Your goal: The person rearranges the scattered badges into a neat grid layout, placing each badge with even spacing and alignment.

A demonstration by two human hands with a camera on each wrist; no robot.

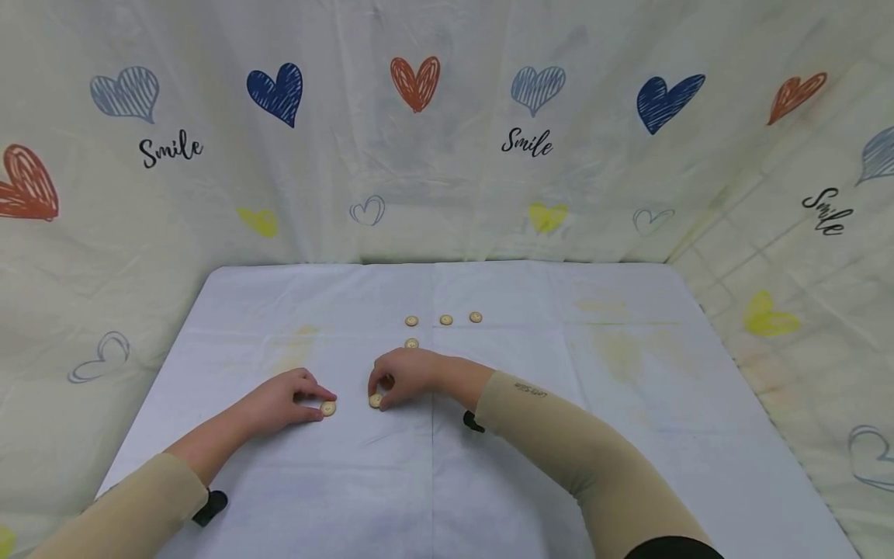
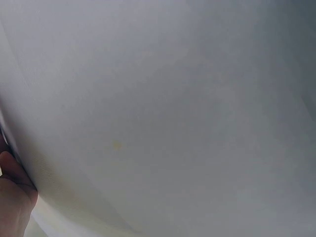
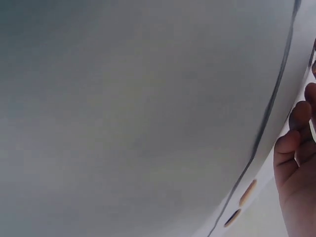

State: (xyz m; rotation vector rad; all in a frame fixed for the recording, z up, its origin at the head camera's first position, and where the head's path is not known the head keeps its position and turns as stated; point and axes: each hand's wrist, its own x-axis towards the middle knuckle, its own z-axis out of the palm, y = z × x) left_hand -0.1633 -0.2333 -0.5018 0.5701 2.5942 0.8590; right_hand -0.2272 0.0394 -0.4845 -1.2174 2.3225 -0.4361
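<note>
In the head view my left hand (image 1: 286, 402) pinches a round tan wooden button (image 1: 328, 408) between thumb and fingertips, close over the white cloth. To its right, my right hand (image 1: 405, 374) has thumb and fingers around a second wooden button (image 1: 375, 401) at the cloth. Just beyond the right hand lies another button (image 1: 412, 343), its near edge close to the knuckles. The left wrist view catches only part of the left hand (image 2: 17, 197) at its lower left edge. Curled fingers of the right hand (image 3: 298, 153) show at the right edge of the right wrist view.
Farther back, a left button (image 1: 411, 321), a middle button (image 1: 446, 320) and a right button (image 1: 476, 317) form a row. A white cloth (image 1: 503, 481) with creases and yellowish stains covers the table. Behind it hangs a curtain (image 1: 461, 178) printed with hearts.
</note>
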